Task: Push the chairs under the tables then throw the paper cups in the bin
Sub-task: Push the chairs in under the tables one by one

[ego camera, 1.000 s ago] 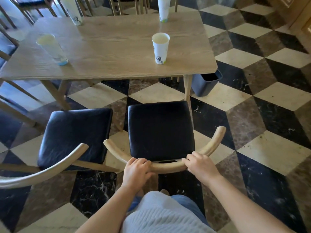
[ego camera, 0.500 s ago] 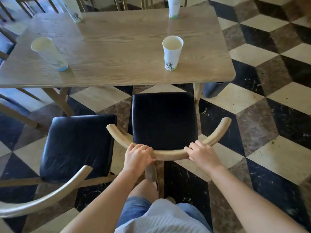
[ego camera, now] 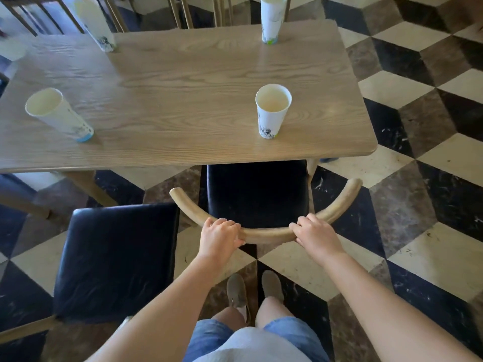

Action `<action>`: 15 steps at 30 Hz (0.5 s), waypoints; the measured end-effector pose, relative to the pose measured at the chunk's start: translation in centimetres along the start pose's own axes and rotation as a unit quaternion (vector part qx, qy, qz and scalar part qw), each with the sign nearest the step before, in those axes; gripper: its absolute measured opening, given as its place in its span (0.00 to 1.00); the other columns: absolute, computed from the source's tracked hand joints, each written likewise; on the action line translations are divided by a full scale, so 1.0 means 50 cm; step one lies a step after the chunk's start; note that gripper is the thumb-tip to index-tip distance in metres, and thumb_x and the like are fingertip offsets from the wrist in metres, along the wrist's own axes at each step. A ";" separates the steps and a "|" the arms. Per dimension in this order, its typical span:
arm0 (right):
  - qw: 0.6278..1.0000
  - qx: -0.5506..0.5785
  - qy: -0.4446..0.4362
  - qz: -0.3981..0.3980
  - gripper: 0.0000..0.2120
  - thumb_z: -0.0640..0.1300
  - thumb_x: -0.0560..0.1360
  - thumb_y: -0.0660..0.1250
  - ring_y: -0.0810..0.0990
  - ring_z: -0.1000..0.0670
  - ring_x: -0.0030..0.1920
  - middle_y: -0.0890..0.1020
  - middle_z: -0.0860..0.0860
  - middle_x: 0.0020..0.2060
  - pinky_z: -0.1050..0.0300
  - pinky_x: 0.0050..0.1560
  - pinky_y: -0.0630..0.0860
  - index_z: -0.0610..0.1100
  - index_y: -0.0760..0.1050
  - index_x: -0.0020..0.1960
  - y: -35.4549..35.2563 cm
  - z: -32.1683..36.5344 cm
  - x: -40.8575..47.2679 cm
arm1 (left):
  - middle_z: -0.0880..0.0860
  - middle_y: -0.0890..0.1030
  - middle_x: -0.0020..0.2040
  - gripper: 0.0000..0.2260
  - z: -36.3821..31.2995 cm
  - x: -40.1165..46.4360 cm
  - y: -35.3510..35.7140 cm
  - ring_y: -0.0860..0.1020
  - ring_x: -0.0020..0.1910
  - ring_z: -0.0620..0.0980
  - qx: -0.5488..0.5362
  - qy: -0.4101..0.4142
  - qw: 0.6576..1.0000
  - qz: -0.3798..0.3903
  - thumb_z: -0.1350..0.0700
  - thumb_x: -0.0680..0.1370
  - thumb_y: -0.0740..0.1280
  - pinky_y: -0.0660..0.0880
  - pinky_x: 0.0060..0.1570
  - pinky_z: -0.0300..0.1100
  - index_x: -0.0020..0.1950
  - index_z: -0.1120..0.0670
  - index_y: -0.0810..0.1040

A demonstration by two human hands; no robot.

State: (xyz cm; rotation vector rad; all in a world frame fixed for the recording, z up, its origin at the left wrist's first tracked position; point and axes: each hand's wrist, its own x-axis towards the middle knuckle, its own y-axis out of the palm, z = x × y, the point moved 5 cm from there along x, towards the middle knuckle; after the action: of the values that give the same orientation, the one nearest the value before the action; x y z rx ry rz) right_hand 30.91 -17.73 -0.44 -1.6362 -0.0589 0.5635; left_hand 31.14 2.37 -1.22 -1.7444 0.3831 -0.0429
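A wooden chair with a black seat (ego camera: 257, 192) stands in front of me, its front edge tucked under the wooden table (ego camera: 183, 95). My left hand (ego camera: 219, 235) and my right hand (ego camera: 315, 232) both grip its curved backrest (ego camera: 266, 235). A second chair with a black seat (ego camera: 117, 259) stands to the left, clear of the table. Several paper cups stand on the table: one near the front right (ego camera: 271, 111), one at the front left (ego camera: 58, 114), one at the far left (ego camera: 95, 24) and one at the far right (ego camera: 271, 19).
More wooden chairs (ego camera: 198, 11) line the far side of the table. A small part of the dark bin (ego camera: 328, 159) peeks out beyond the table's right front corner. The floor (ego camera: 418, 178) is chequered in black, brown and cream tiles.
The chair in my hands has slid forward, so its seat now reaches under the table edge. I have stepped closer, and the bin is almost hidden by the tabletop.
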 end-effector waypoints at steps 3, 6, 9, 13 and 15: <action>1.000 -0.005 -0.011 0.007 0.10 0.41 0.75 0.67 0.74 0.48 0.51 0.78 0.47 0.49 0.56 0.47 0.74 0.43 0.74 0.56 -0.010 -0.027 0.034 | 0.49 0.82 0.56 0.15 -0.004 0.036 -0.008 0.75 0.60 0.50 0.007 -0.002 1.000 0.007 0.47 0.75 0.67 0.66 0.60 0.48 0.59 0.52 0.79; 0.999 -0.017 -0.028 0.020 0.11 0.42 0.73 0.70 0.76 0.48 0.46 0.79 0.48 0.45 0.56 0.43 0.76 0.44 0.76 0.55 -0.013 -0.045 0.042 | 0.50 0.82 0.55 0.15 -0.012 0.045 -0.013 0.76 0.58 0.51 0.006 0.000 1.000 0.008 0.48 0.74 0.69 0.68 0.59 0.49 0.57 0.53 0.79; 0.998 -0.035 -0.038 0.021 0.14 0.42 0.65 0.78 0.77 0.48 0.38 0.80 0.48 0.38 0.56 0.33 0.78 0.44 0.79 0.48 -0.003 -0.057 0.042 | 0.50 0.83 0.52 0.14 -0.014 0.041 -0.010 0.78 0.57 0.52 -0.003 -0.005 1.000 -0.001 0.49 0.72 0.72 0.71 0.58 0.53 0.55 0.53 0.81; 0.998 -0.023 -0.054 0.001 0.12 0.43 0.66 0.77 0.78 0.48 0.37 0.81 0.48 0.36 0.56 0.31 0.77 0.44 0.80 0.47 -0.006 -0.057 0.040 | 0.49 0.81 0.56 0.16 -0.017 0.037 -0.004 0.75 0.60 0.51 0.012 -0.019 1.000 0.017 0.48 0.72 0.71 0.68 0.62 0.53 0.58 0.51 0.78; 0.999 -0.003 -0.049 -0.007 0.11 0.43 0.65 0.77 0.78 0.48 0.37 0.80 0.47 0.35 0.55 0.31 0.77 0.43 0.80 0.46 -0.013 -0.051 0.036 | 0.48 0.79 0.59 0.16 -0.023 0.034 0.004 0.73 0.63 0.50 0.022 -0.039 0.999 0.032 0.47 0.74 0.69 0.65 0.64 0.53 0.60 0.50 0.76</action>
State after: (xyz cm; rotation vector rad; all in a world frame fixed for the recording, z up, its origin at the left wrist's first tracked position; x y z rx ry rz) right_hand 33.67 -19.32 -0.30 -1.6125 -0.1444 0.6316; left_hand 32.42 0.78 -1.46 -1.6849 0.3775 0.0616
